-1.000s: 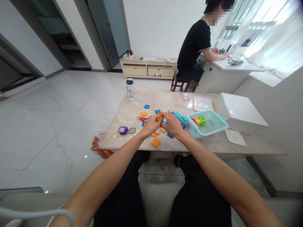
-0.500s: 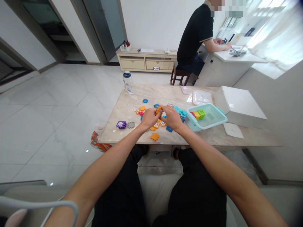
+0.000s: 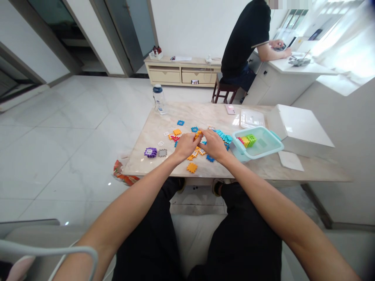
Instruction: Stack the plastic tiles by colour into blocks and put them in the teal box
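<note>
Moved since the earlier glance: practically nothing. Orange piece (image 3: 198, 134): above loose tiles (image 3: 194, 153), pinched by left hand (image 3: 186, 145) and, apparently, right hand (image 3: 215, 144), contact partly hidden. Hazard: slipping free, from uneven pressing.

The tiles (image 3: 191, 168) look plastic, the tabletop (image 3: 202, 112) glossy.

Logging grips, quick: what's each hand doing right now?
Left hand: closed, holding an orange piece.
Right hand: closed, holding the same orange piece.
</note>
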A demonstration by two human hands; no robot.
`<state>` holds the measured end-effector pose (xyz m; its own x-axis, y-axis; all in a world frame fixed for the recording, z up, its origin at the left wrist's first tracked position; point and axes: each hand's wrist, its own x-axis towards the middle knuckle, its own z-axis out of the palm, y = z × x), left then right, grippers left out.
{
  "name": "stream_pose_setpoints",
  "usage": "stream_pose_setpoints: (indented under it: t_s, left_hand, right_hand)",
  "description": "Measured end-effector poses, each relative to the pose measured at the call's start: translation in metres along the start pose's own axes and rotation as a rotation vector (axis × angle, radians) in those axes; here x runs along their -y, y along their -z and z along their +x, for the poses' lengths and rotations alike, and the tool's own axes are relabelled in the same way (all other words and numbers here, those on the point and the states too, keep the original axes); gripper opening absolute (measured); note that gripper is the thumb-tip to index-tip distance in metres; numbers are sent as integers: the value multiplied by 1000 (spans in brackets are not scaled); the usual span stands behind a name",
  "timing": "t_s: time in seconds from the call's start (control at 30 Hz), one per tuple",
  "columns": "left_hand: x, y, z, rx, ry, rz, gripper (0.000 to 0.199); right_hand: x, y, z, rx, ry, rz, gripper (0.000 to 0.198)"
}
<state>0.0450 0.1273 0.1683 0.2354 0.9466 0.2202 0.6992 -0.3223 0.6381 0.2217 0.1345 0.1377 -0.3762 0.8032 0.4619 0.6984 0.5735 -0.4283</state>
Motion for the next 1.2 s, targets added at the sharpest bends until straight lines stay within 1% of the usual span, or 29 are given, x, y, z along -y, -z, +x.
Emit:
stream_pose_setpoints:
  t_s: [0.1,0.17,0.23,0.33,0.4,0.5,0.6,0.7,0.87,0.97,1.0,1.07,1.13,1.2]
  left_hand:
    - [1,5,1,17,-3,-36,54]
    - [3,8,2,60,49,-120,52]
    - [7,11,3,154,131,-229,50]
    - [14,15,2,331,212,-360,44]
    - [18,18,-1,435,236,-420,40]
    - [24,26,-5,559,283,-501,39]
    - [29,35,-8,617,314,-549,39]
    - [32,40,-10,658,312,-583,38]
    - [34,40,-12,708,324,-571,36]
    - [33,42,-10,705,333,-550,46]
    - [32,43,-9,679,336,-561,51]
    - [30,44,-8,584,342,-608,60]
    - [26,44,-6,503,334,-695,64]
    - [21,43,-6,505,319,-829,64]
  right_hand:
    - [2,1,2,14,7,-21,60]
    - [2,4,3,29,30,-32,62]
    - [1,8,4,55,96,-30,67]
    - [-2,16,3,142,262,-43,71]
    - [-2,19,2,218,360,-71,68]
    - [3,20,3,284,442,-107,61]
    - [13,21,4,313,486,-152,52]
    - [24,24,6,340,511,-195,44]
    - [32,29,2,348,471,-179,37]
    - [29,28,-1,313,399,-179,35]
    - [27,27,-1,283,359,-178,35]
    - [22,26,-2,192,251,-138,35]
    - [17,25,-2,95,151,-27,37]
    - [15,25,-2,27,91,107,39]
